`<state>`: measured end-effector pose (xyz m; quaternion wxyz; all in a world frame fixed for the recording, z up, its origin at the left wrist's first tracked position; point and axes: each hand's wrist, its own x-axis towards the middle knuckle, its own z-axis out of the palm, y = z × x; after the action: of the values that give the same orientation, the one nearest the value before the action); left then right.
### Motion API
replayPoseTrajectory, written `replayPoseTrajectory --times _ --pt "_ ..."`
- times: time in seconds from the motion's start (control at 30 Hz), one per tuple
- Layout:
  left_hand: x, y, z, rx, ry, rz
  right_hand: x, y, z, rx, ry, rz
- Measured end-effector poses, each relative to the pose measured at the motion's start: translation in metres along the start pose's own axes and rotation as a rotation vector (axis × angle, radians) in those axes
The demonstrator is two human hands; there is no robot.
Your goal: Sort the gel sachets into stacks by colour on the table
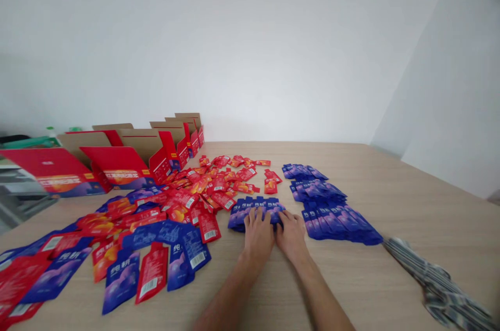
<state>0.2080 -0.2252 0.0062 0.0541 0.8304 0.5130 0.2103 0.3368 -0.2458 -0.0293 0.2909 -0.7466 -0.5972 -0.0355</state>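
Observation:
A fanned row of blue-purple pouches (239,220) lies flat on the table in front of me, caps pointing away. My left hand (258,229) rests on the middle of this row, its fingers spread over the pouch fronts. At the row's right end, my right hand (291,231) touches the pouches with its fingers apart; its thumb side is partly hidden. Just right of my hands, several overlapping blue pouches (332,220) form a neat row. Behind it lie a second blue row (318,190) and a smaller blue group (302,171).
Loose red pouches (183,198) spread across the left side, mixed with blue pouches (122,278) nearer the front. Open red cartons (121,164) line the back left. A striped cloth-like item (437,281) lies at the front right. A white wall (289,49) stands behind the table.

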Motion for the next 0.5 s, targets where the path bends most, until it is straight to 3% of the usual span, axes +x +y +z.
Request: replayPoseTrajectory --times 0.1,0.3,0.5 --pt "-0.009 -0.014 -0.018 0.03 0.049 -0.05 -0.004 -0.014 0.004 0.039 0.062 -0.061" --pt "-0.034 -0.062 -0.052 0.196 0.1 -0.258 -0.018 -0.055 0.01 0.136 0.099 -0.213" --pt "-0.062 -0.091 -0.056 0.326 0.123 -0.385 -0.034 -0.105 0.014 0.23 -0.012 -0.327"
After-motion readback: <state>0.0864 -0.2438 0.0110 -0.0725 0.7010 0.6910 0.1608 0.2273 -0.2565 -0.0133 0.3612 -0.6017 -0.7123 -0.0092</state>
